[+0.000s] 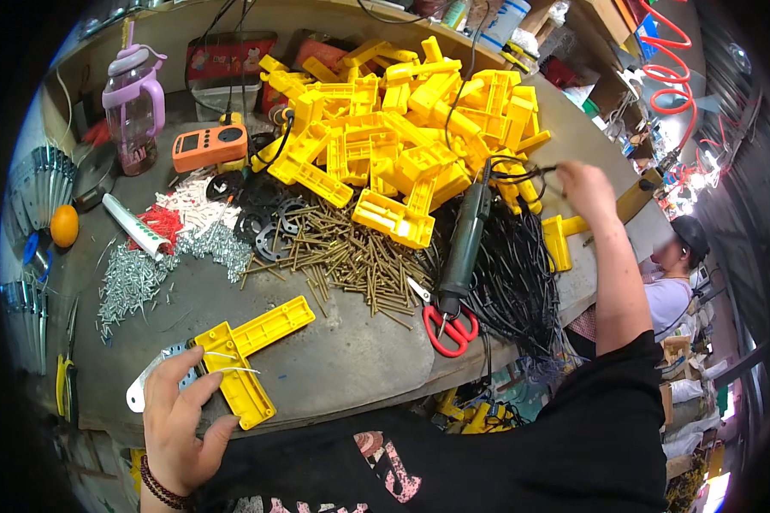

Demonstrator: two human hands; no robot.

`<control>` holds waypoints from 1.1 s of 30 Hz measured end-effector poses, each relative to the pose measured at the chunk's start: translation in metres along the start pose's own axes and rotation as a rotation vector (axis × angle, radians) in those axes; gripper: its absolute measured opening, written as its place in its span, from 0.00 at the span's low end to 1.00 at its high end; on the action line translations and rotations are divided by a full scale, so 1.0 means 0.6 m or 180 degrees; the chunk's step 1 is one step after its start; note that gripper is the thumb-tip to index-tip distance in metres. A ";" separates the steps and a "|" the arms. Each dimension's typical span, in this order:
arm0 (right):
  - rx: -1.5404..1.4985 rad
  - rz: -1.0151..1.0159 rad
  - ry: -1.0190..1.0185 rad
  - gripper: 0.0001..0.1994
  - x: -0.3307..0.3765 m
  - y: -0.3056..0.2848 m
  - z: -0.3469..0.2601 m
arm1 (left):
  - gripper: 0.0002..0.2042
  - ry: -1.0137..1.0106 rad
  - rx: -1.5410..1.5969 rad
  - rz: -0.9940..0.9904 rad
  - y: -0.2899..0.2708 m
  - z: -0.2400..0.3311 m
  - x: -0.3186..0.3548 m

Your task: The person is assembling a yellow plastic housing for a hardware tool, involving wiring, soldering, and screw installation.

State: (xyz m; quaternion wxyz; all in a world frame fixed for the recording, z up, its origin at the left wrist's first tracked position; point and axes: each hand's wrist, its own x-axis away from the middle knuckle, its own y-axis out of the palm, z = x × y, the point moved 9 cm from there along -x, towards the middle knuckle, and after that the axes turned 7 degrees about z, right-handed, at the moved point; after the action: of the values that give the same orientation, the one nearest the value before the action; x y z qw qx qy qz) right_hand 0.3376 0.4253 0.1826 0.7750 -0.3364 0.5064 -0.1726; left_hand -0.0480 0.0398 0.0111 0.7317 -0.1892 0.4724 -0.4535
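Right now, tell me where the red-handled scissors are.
In the head view, the red-handled scissors lie right of centre near the bench's front edge, at the foot of the dark green power screwdriver, between the brass screws and black cables.

red scissors [450, 328], orange meter [210, 146], purple bottle [135, 103]

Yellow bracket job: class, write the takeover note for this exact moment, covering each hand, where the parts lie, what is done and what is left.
Left hand: flat on the yellow L-shaped bracket and metal plate at the bench's near edge.
Right hand: pinching a black cable at the black cable bundle.
Done: cannot tell; nothing looks fixed to the bracket.
Left: yellow parts pile, brass screws.
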 end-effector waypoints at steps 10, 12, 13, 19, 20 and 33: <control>0.0239 -0.1726 0.0780 0.11 -0.070 -0.079 0.018 | 0.21 0.0174 0.0086 -0.0007 -0.009 0.022 -0.003; -0.0345 -0.1759 0.0496 0.11 -0.072 -0.122 -0.037 | 0.21 0.0138 0.0110 -0.0052 -0.012 0.022 -0.004; -0.0592 -0.1751 0.0393 0.11 -0.070 -0.145 -0.077 | 0.21 0.0110 0.0174 -0.0092 -0.011 0.021 -0.001; 0.0975 -0.1877 0.0084 0.11 -0.072 -0.141 -0.094 | 0.21 0.0375 0.0460 -0.0104 -0.004 0.038 -0.015; 0.1359 -0.1730 0.0015 0.11 -0.074 -0.142 -0.080 | 0.21 0.0366 0.0477 -0.0096 -0.004 0.038 -0.014; 0.2251 0.0549 0.0128 0.14 -0.098 -0.117 0.002 | 0.19 0.0360 0.0604 -0.0196 -0.010 0.032 -0.003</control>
State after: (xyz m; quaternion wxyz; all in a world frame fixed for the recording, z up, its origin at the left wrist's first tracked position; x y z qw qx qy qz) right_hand 0.3187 0.4113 0.2714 0.8450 -0.0001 0.4571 -0.2776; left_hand -0.0344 0.0353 0.0257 0.7042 -0.1077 0.4619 -0.5284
